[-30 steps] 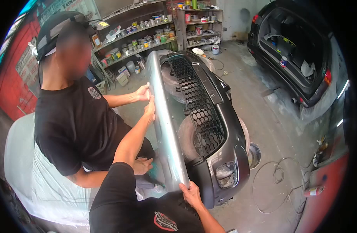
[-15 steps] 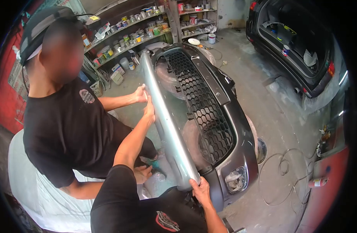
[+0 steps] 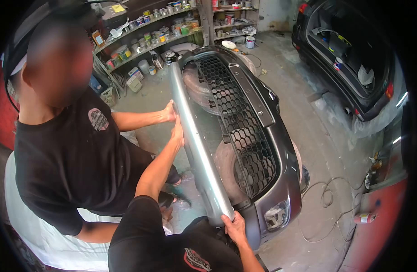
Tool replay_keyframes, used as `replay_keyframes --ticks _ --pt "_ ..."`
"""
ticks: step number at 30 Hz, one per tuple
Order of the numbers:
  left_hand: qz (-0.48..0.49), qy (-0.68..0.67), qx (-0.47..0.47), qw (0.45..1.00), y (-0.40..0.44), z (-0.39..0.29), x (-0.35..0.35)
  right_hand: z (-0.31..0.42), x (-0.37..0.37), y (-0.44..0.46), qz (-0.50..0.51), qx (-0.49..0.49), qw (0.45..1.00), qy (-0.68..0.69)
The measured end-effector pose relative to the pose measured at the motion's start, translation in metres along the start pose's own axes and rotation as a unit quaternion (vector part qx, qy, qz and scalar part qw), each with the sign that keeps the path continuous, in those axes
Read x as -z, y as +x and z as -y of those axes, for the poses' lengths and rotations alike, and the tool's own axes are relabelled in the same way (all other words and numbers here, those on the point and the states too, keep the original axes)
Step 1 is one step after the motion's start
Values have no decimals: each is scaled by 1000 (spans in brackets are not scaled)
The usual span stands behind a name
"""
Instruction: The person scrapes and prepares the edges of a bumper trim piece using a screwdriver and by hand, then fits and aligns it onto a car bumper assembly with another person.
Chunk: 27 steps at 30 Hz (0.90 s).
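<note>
A long silver bumper trim panel (image 3: 200,152) lies lengthwise along the left side of a dark car bumper (image 3: 288,186) with a black honeycomb grille (image 3: 231,106). My left hand (image 3: 177,133) is at the panel's left edge, about midway along; its fingers are partly hidden behind the edge. At the near end, my right hand (image 3: 235,226) grips the panel, thumb on top and fingers curled round the corner. A co-worker's hand (image 3: 169,112) touches the same left edge just beyond my left hand. Whether the panel is fastened to the bumper, I cannot tell.
The co-worker (image 3: 59,149) stands close on my left, beside a white-covered surface (image 3: 50,235). Tyres (image 3: 226,170) show beneath the bumper. Shelves of paint cans (image 3: 149,43) line the back. A car with its boot open (image 3: 353,68) stands right; a hose (image 3: 328,199) coils on the floor.
The view has shifted slightly. The co-worker's lower hand has moved down a little. Both my hands stay at the same places on the silver panel.
</note>
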<state>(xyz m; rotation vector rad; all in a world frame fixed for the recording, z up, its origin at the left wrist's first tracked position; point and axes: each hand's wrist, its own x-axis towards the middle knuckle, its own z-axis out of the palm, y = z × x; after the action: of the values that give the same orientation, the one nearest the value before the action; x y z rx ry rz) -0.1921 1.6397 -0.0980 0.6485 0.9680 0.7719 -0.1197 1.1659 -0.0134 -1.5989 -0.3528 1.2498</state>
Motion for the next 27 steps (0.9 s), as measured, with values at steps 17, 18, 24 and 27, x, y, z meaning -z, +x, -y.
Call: replay_keyframes --ticks 17,18,24,27 --pt "25 -10 -11 1000 6 -7 -19 -7 -4 4 -20 0 1000 9" --pt "25 -8 -16 1000 5 -7 -21 -7 -3 4 -24 0 999 25" --pt "22 9 -16 1000 -5 -12 -45 -14 -2 3 -29 10 997 69" --pt "28 25 -15 999 -4 -15 -53 -13 -1 3 -25 12 998 52"
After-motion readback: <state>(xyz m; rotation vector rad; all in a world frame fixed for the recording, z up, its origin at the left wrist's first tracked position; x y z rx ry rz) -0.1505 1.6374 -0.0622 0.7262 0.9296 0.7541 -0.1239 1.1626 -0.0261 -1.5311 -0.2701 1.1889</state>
